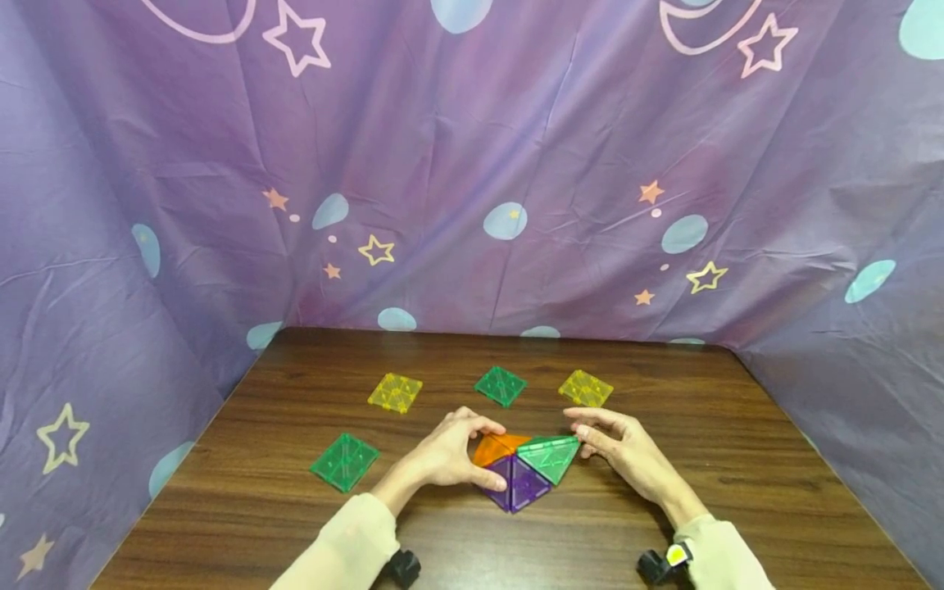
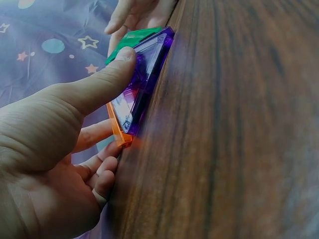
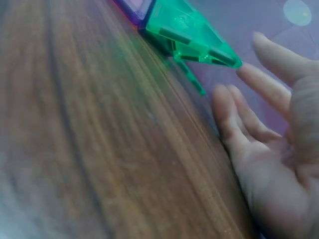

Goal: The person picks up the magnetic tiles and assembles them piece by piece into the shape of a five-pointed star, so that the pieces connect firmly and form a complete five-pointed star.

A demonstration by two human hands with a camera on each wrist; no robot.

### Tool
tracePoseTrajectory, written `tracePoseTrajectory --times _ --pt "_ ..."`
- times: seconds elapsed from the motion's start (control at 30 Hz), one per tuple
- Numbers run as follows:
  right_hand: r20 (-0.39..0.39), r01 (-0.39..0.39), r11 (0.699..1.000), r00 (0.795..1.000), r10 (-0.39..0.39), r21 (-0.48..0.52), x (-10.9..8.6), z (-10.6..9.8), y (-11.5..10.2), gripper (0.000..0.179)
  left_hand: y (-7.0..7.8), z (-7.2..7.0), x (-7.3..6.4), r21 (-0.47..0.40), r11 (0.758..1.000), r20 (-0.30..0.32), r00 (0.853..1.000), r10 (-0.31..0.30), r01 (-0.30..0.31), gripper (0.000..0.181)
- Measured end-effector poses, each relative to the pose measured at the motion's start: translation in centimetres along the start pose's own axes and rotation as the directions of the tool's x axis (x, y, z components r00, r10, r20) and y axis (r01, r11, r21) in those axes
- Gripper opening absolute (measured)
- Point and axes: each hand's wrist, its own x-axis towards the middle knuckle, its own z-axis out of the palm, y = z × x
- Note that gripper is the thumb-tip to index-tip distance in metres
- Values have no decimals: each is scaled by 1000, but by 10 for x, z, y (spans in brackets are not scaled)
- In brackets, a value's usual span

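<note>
The left hand [image 1: 446, 455] grasps a low cluster of translucent magnetic building tiles from 9 o'clock, its thumb on a purple tile and other fingers by the orange one; the right hand [image 1: 623, 463], at 3 o'clock, has its fingers loosely extended, clamping nothing, one fingertip at the outer corner of the green triangle tile [image 1: 549, 457].

The cluster sits on the near half of the dark wood-grain table [image 1: 236, 508], between the hands; about its centre lie one orange tile [image 1: 500, 447] towards 11 o'clock, two purple triangle tiles [image 1: 528, 483] side by side around 6, and the green triangle towards 2, its outer corner raised; another green edge shows beneath it, and I cannot tell whether that is a second tile.

Four loose square tiles lie flat, well apart from one another: a left green square [image 1: 344, 463] at 9 o'clock from the cluster, a left yellow square [image 1: 396, 393] at 10, a far green square [image 1: 501, 386] at 12, a right yellow square [image 1: 586, 389] between 1 and 2; so two green, two yellow.

Two pale sleeves [image 1: 347, 541] and two black wrist cameras [image 1: 403, 567] show at 5 and 7 o'clock; behind hangs purple cloth [image 1: 516, 139] printed with stars.
</note>
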Motion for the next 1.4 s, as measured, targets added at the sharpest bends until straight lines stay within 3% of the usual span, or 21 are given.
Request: tracePoseTrajectory --times 0.13,0.27,0.43,0.53,0.6,0.73,0.83,1.03,1.23,1.4 --pt "-166 10 998 986 -20 -61 6 -6 1 44 0 -2 1 -8 1000 -5 1000 -6 6 79" --pt "-326 -4 990 944 -43 -142 13 -15 4 44 -1 -4 1 -13 1000 -13 1000 -10 9 80" --pt "-451 -44 976 891 -58 -214 22 -28 11 44 -2 -4 2 -11 1000 -11 1000 2 -2 80" --pt "-486 -93 942 870 -80 -323 24 -33 15 42 -2 -3 1 -11 1000 0 1000 17 -17 79" --pt "-469 -110 901 876 -111 -419 26 -35 16 42 -2 -3 1 -18 999 13 999 31 -30 79" --pt "-381 -88 803 907 -180 -590 29 -35 14 38 -1 -5 2 -29 998 28 998 52 -51 80" --pt "-323 -52 764 923 -209 -643 32 -33 11 34 -1 -6 4 -34 997 35 997 66 -65 81" --pt "-287 -26 751 932 -220 -660 34 -33 12 36 1 -4 5 -49 996 64 995 83 -79 82" --pt "-170 88 721 946 -277 -688 29 -31 16 20 4 2 4 -47 995 97 991 93 -89 82" --pt "-122 118 731 956 -266 -672 24 -27 19 31 4 1 6 -126 991 139 988 73 -56 66"
